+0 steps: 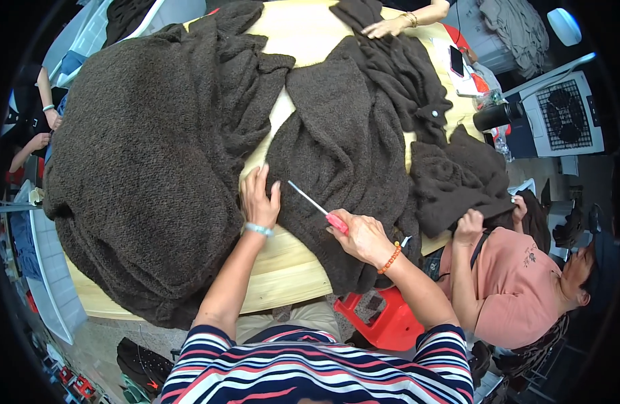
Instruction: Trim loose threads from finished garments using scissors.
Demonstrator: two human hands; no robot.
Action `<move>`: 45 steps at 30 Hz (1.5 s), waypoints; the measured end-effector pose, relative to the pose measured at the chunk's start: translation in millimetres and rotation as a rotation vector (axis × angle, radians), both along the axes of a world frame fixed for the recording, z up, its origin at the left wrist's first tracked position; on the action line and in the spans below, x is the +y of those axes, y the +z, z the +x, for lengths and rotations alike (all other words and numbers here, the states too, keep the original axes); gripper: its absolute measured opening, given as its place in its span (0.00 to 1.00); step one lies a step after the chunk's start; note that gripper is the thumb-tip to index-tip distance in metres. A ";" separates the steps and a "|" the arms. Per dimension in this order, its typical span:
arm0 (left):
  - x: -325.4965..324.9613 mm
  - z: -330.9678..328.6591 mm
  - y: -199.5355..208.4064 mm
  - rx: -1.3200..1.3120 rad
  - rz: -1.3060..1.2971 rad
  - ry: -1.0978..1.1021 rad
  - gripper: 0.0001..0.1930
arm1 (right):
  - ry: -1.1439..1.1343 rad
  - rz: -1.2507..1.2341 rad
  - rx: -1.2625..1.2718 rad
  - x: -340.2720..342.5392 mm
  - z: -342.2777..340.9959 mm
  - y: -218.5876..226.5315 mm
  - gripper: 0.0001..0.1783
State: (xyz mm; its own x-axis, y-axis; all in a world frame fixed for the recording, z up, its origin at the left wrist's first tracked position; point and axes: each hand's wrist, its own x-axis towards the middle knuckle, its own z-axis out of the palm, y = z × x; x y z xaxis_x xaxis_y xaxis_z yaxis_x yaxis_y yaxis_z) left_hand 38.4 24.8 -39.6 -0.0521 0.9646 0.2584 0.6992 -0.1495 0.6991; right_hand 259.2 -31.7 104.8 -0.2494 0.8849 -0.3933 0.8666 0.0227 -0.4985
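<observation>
While the right hand (366, 238) curls round a pink-handled tool (337, 223), the left hand (259, 200) spreads beside brown cloth (145, 158). Print (530, 256) marks a pink shirt (515, 289).

I have a bench (290, 273) of pale yellow wood below my camera, its grain showing along the near strip. On my left, a big dark brown knit heap (142, 161) covers much of it and droops past the near edge. A loose knit piece (343, 148) spreads across the middle, rumpled brown cloth (404, 77) beside it. Bunched fabric (458, 178) overlaps the right edge; farther up, a black phone (456, 61) lies by something white I can't make out from here.
</observation>
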 end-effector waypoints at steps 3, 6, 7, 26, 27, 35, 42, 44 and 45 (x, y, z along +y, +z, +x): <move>51.1 15.0 -12.3 0.138 0.067 -0.001 0.33 | -0.046 0.039 0.007 4.6 -1.8 -0.8 0.15; 74.5 30.3 -27.0 0.406 -0.091 -0.228 0.35 | -0.089 0.039 -0.097 17.3 -3.7 6.2 0.15; 73.4 40.8 -29.0 0.417 -0.117 -0.290 0.33 | -0.094 0.040 -0.118 20.4 0.1 6.9 0.15; -58.1 161.2 24.1 -0.105 -0.515 -0.500 0.61 | -0.546 -0.241 -0.238 -121.2 73.1 -40.1 0.19; -60.2 165.4 31.1 -0.105 -0.587 -0.468 0.61 | -0.503 -0.250 -0.159 -119.7 62.7 -42.0 0.18; -20.8 101.7 5.7 0.028 -0.666 -0.666 0.37 | -0.223 -0.170 -0.005 -131.8 48.6 -33.0 0.18; 45.3 115.9 129.3 -0.893 -0.860 -0.419 0.24 | -0.573 0.062 0.151 -163.5 70.8 -14.6 0.21; 67.5 144.0 164.9 -0.944 -0.783 -0.516 0.26 | -0.713 0.268 0.200 -177.3 78.3 -19.9 0.22; 78.4 156.4 182.0 -0.900 -0.685 -0.597 0.26 | -0.717 0.217 0.199 -178.8 81.9 -10.0 0.24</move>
State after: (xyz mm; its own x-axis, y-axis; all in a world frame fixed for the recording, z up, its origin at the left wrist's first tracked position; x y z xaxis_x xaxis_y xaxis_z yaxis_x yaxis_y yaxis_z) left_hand 194.8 103.2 142.5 0.5369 0.8198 -0.1992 -0.1093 0.3017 0.9471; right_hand 341.1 -210.5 94.8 0.3660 0.9088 -0.2003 0.6008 -0.3951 -0.6949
